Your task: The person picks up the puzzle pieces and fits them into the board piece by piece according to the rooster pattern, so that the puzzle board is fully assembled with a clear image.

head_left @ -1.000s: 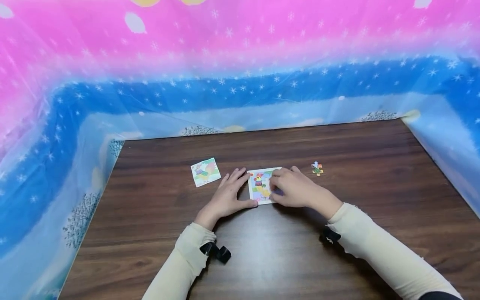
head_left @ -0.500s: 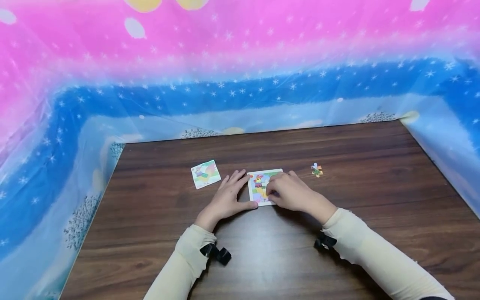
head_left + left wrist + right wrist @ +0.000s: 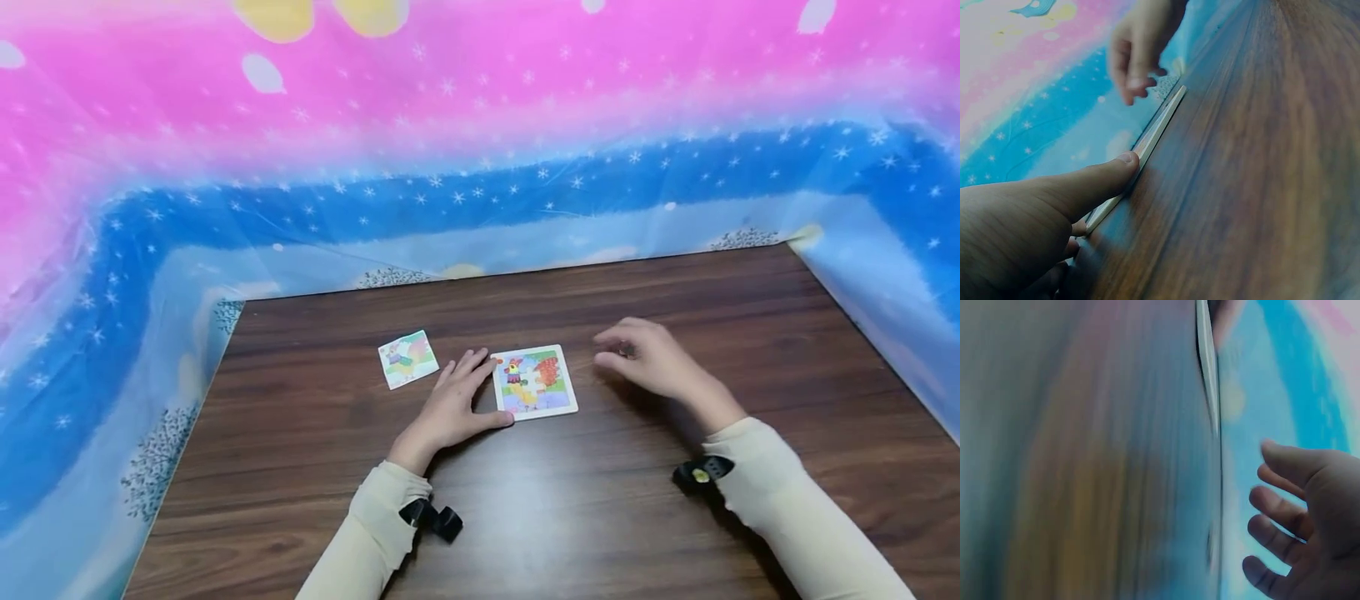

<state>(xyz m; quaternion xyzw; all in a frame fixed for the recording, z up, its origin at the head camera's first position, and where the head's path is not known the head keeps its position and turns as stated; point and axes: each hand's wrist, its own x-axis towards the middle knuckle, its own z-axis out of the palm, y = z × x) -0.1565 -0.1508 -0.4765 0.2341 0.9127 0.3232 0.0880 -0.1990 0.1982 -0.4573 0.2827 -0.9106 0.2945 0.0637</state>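
Observation:
A square jigsaw puzzle [image 3: 551, 400] with a rooster picture and a pale frame lies on the table. Near its middle shows a white, piece-shaped patch. My left hand [image 3: 453, 407] braces the puzzle's left side, thumb at the near corner and straight fingers along the far one. In the left wrist view that thumb [image 3: 1100, 180] rests on the frame's edge. To the right of the puzzle, my right hand [image 3: 652, 358] hovers with loosely bent fingers parted and nothing visible held. It covers the spot of the loose jigsaw piece, seen edge-on as a thin sliver [image 3: 1210, 547] in the right wrist view.
Left of the puzzle lies a small square picture card [image 3: 408, 360] with a paler rooster print. The dark wooden table [image 3: 315, 467] is bordered at the back and sides by a pink and blue snowflake cloth [image 3: 480, 192].
My right hand has left the puzzle and moved right, over the loose piece, uncovering the red tail and the white patch. My left hand stays put. The head view has tilted up slightly.

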